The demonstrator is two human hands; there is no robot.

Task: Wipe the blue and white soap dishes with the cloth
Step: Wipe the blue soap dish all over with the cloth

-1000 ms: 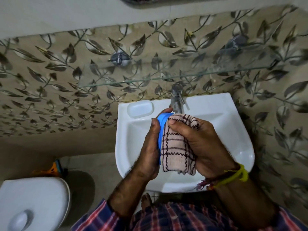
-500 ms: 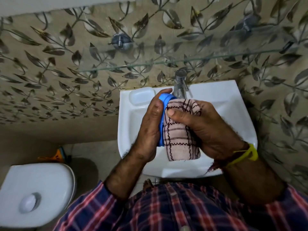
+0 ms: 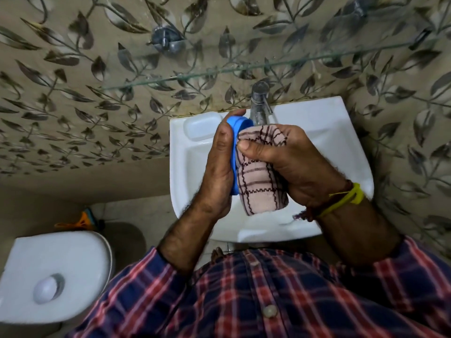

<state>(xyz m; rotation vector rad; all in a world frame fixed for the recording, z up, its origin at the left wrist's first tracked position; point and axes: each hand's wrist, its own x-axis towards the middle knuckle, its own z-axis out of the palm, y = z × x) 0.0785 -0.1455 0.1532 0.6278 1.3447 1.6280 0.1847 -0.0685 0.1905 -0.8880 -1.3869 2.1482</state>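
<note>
Two hands meet over the white sink (image 3: 341, 132), a little above the middle of the view. The left hand (image 3: 218, 167) is closed around the blue soap dish (image 3: 235, 152), which stands on edge with its rim toward twelve o'clock; fingertips curl over the top edge and the thumb lies along the near face. The right hand (image 3: 290, 162) is clenched on the bunched cloth (image 3: 261, 186), pink with dark check lines, and presses it against the blue dish's side at three o'clock; the thumb pins the cloth's upper fold, and the loose end hangs toward six o'clock over the basin. A yellow band and threads (image 3: 341, 201) circle the right wrist.

The white soap dish (image 3: 200, 126) lies flat on the sink's rim at about ten o'clock from the hands, just beside the left fingertips; whether they touch it cannot be told. The metal tap (image 3: 260, 103) rises at twelve o'clock, directly behind the blue dish and the cloth. A glass shelf (image 3: 170, 78) runs across the leaf-patterned wall tiles (image 3: 73, 93) farther toward twelve. At seven o'clock sits a white toilet tank lid with a round button (image 3: 47, 287), and an orange object (image 3: 83, 220) lies on the floor near it. A plaid shirt (image 3: 268, 301) fills the six o'clock edge.
</note>
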